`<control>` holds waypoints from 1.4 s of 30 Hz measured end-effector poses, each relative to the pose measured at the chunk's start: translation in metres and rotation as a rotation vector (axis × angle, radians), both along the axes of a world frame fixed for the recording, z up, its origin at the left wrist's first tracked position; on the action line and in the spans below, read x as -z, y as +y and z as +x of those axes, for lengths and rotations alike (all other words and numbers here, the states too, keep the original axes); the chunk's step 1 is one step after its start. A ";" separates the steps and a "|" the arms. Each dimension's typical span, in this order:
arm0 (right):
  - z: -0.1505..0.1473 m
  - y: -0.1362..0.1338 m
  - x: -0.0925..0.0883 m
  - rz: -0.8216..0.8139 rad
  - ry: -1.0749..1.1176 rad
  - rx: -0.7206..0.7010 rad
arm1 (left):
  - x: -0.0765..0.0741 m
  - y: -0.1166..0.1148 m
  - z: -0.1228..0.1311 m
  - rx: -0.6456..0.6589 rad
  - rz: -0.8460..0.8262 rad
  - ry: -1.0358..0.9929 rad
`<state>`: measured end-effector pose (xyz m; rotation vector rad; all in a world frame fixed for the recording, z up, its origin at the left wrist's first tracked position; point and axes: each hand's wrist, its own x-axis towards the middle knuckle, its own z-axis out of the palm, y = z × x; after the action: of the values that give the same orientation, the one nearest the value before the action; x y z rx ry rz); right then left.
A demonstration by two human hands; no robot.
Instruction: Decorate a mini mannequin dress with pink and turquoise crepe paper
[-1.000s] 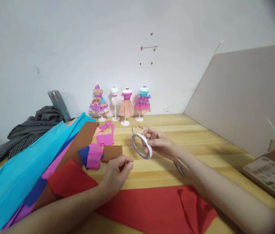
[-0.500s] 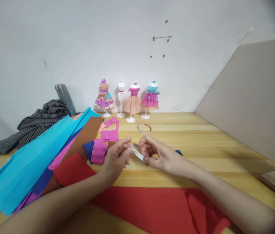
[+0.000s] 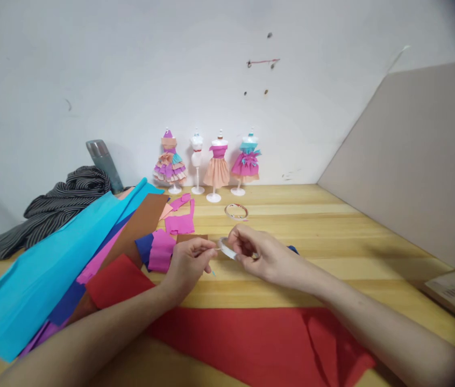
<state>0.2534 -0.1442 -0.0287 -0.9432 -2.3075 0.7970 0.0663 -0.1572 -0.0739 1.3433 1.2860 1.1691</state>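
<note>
A narrow roll of white tape (image 3: 227,250) is held by my right hand (image 3: 257,252), fingers and thumb closed on its edge. My left hand (image 3: 191,264) is just left of the roll, thumb and index finger pinched on the thin loose end of the tape, which stretches across the small gap between the hands. Both hands are above the wooden table. Below them lies a sheet of red crepe paper (image 3: 251,341), partly covered by my forearms.
Crepe paper in turquoise (image 3: 58,252), brown (image 3: 142,220), magenta (image 3: 162,250) and other colours is piled on the left. Behind stand several small mannequins, one in a peach skirt (image 3: 217,172). A ring (image 3: 236,212) lies before them. A flask (image 3: 104,164) and striped cloth (image 3: 66,199) are back left.
My left hand has drawn slightly left, away from the roll, and a thin strip of tape now spans between the hands. The whole view has shifted a little.
</note>
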 end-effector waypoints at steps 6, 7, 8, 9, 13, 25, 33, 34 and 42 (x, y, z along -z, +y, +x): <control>-0.001 -0.003 -0.002 0.171 -0.086 0.027 | 0.011 0.009 -0.003 0.018 -0.067 -0.015; -0.001 -0.002 -0.002 0.202 -0.101 0.020 | 0.013 0.010 -0.004 0.022 -0.075 -0.019; 0.001 -0.001 -0.002 0.228 -0.116 0.011 | 0.015 0.011 -0.003 0.034 -0.081 -0.024; 0.002 0.000 -0.002 0.248 -0.133 0.002 | 0.016 0.011 -0.003 0.054 -0.085 -0.028; 0.005 0.005 -0.001 0.276 -0.234 -0.034 | 0.016 0.007 -0.002 0.168 -0.103 -0.062; 0.001 0.006 0.011 -0.214 -0.171 -0.240 | 0.008 -0.002 0.001 0.217 -0.126 -0.123; -0.004 0.010 0.017 0.130 -0.247 0.039 | 0.007 -0.009 0.004 0.171 -0.021 0.006; -0.003 0.011 0.018 0.199 -0.274 0.105 | 0.008 -0.007 0.003 0.156 -0.047 -0.009; 0.004 0.018 0.026 0.660 -0.382 0.264 | 0.009 0.004 0.002 0.067 -0.134 -0.142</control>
<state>0.2573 -0.1266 -0.0548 -1.1034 -2.4245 -0.2775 0.0681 -0.1530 -0.0830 1.1758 1.1865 1.0927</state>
